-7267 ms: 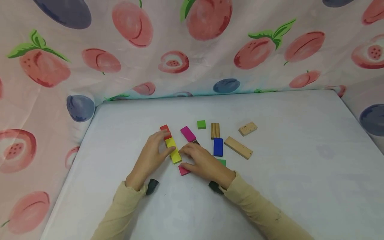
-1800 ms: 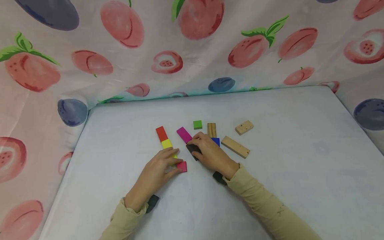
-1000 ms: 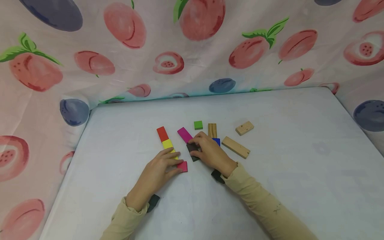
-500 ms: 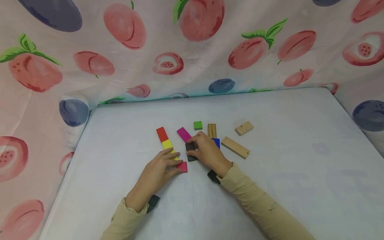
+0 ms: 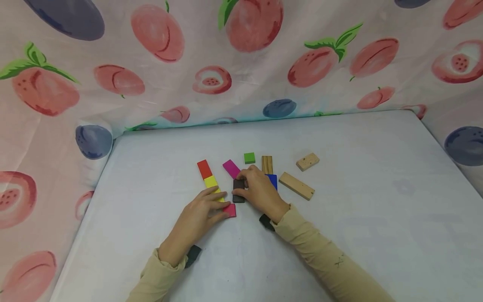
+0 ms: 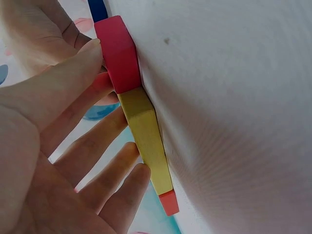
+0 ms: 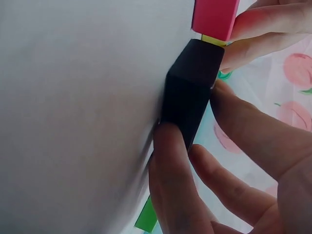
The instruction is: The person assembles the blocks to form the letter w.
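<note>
In the head view, a red block (image 5: 204, 169), a yellow block (image 5: 211, 182) and a pink block (image 5: 230, 210) lie in a slanting row. My left hand (image 5: 196, 212) rests along the row's left side. In the left wrist view its thumb and index finger touch the pink block (image 6: 118, 53), and the other fingers, fairly straight, lie against the yellow block (image 6: 148, 146). My right hand (image 5: 262, 191) pinches a dark block (image 5: 238, 197) between thumb and fingers. The right wrist view shows this dark block (image 7: 192, 87) close to the pink block's end.
Beyond the right hand lie a magenta block (image 5: 231, 167), a small green block (image 5: 249, 158), a striped wooden block (image 5: 267, 164) and a partly hidden blue block (image 5: 272, 181). Two plain wooden blocks (image 5: 297, 186) sit farther right on the white table (image 5: 358, 167). A fruit-print cloth (image 5: 241, 92) stands behind.
The pink block has joined the yellow block's near end since the oldest frame. Lately the right hand has turned the dark block straighter and shifted it slightly left. The left hand has stayed still lately.
</note>
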A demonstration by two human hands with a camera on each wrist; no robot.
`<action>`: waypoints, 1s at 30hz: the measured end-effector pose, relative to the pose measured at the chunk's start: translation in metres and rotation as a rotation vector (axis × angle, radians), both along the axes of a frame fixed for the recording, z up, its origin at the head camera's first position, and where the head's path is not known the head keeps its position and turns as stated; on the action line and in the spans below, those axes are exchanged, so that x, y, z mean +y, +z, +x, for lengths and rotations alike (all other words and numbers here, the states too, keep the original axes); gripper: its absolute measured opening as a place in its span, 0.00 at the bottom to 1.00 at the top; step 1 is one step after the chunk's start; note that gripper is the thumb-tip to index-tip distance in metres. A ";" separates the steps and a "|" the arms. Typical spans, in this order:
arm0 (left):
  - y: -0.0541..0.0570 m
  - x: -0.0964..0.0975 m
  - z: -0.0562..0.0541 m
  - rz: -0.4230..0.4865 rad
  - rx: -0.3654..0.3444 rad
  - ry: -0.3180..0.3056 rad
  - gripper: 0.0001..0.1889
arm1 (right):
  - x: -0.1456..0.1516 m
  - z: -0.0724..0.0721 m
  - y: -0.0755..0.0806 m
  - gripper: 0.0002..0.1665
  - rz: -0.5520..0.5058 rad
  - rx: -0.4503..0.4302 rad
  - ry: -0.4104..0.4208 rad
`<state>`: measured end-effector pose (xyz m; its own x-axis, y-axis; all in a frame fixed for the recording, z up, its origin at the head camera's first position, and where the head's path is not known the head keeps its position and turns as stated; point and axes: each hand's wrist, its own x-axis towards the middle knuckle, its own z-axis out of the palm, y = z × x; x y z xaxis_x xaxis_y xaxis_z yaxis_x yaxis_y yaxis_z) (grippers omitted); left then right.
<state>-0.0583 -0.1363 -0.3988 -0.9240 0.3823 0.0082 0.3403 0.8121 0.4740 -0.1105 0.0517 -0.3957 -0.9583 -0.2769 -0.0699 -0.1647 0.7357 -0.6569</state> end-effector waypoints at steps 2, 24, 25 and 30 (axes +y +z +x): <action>0.000 0.000 0.000 0.002 -0.006 0.004 0.18 | 0.000 0.000 0.000 0.21 0.001 0.004 -0.001; 0.000 0.001 0.000 0.004 -0.021 0.018 0.18 | -0.004 0.003 0.002 0.21 0.051 -0.005 0.001; 0.000 0.001 0.000 0.003 -0.021 0.018 0.18 | -0.004 0.003 0.002 0.21 0.052 -0.005 0.001; 0.000 0.000 0.000 -0.005 -0.013 0.012 0.18 | -0.004 0.002 0.001 0.21 0.053 -0.008 0.008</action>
